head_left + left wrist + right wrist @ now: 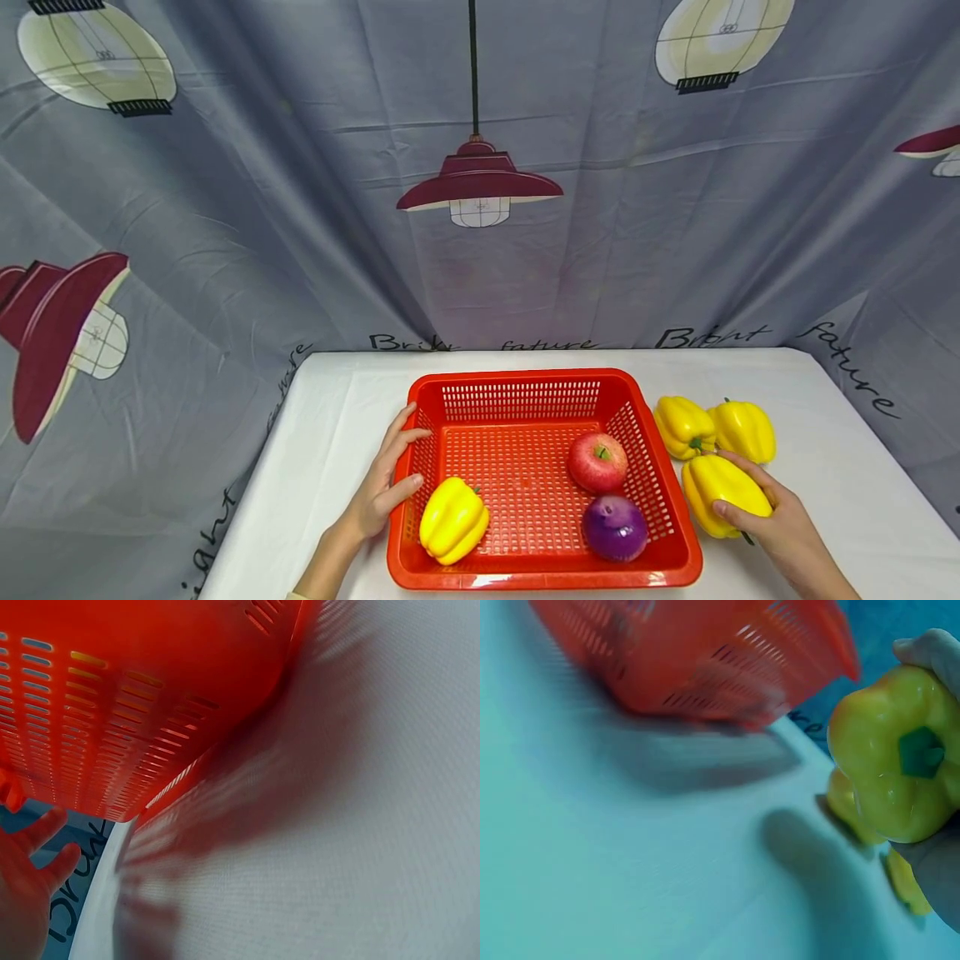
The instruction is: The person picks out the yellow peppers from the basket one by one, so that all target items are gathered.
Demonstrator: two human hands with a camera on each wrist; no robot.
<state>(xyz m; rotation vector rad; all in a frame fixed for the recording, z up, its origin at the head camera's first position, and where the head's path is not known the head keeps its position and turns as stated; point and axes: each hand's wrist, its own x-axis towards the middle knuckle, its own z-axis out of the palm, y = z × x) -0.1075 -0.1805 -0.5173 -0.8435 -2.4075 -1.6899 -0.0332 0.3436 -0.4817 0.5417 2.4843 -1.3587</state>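
Observation:
A red plastic basket (525, 581) with slotted walls stands on the white table. My left hand (382, 483) rests against its left rim, fingers spread over the edge. Inside the basket, a yellow bell pepper (453, 521) lies at the front left, a red apple (597, 462) at the right, and a round purple vegetable (615, 527) in front of the apple. To the right of the basket, my right hand (780, 521) grips another yellow bell pepper (723, 496), its green stem facing the right wrist camera. Two more yellow bell peppers (684, 427) sit just behind it on the table.
The white tabletop (337, 417) reaches around the basket on both sides. Behind the table hangs a grey curtain (300, 208) printed with lamps and lettering, which also falls along the left and right sides.

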